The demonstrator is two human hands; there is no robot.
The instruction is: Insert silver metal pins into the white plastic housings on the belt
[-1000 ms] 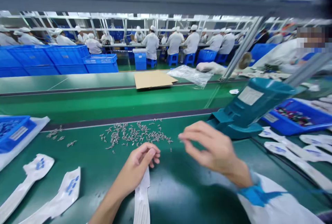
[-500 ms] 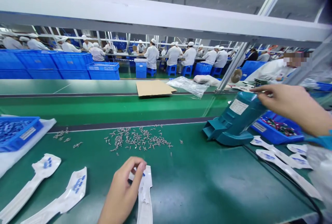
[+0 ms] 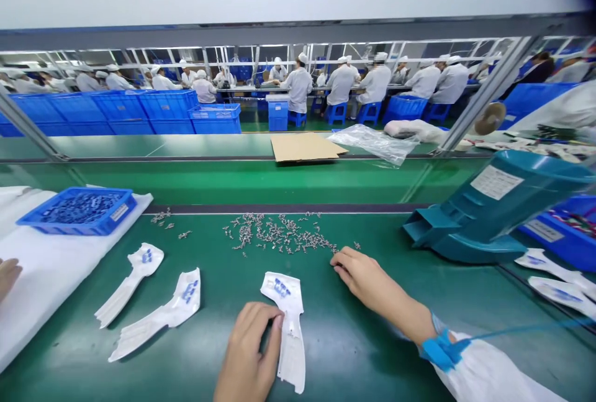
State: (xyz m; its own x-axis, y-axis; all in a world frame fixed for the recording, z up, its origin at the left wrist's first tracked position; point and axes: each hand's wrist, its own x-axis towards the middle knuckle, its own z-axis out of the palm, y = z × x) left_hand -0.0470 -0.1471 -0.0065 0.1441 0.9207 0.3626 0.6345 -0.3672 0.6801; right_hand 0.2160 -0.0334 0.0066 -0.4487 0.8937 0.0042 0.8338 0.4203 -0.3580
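Note:
My left hand has its thumb and fingers closed at the left edge of a white curved plastic part, which lies on the green bench with blue pieces at its wide end. At the right end of a scattered pile of small metal pieces, my right hand pinches with its fingertips down at the bench; the piece between them is mostly hidden. Two more white plastic parts with blue pieces lie left of my left hand. A blue band is around my right wrist.
A teal blower-like machine stands at right, before a blue bin of wires. On white sheeting at left sits a blue tray of small blue pieces. Another person's hand shows at the left edge. Cardboard lies beyond.
My right hand has moved left and down from the teal machine to the metal pieces. My left hand stays by the white part. The view has turned left.

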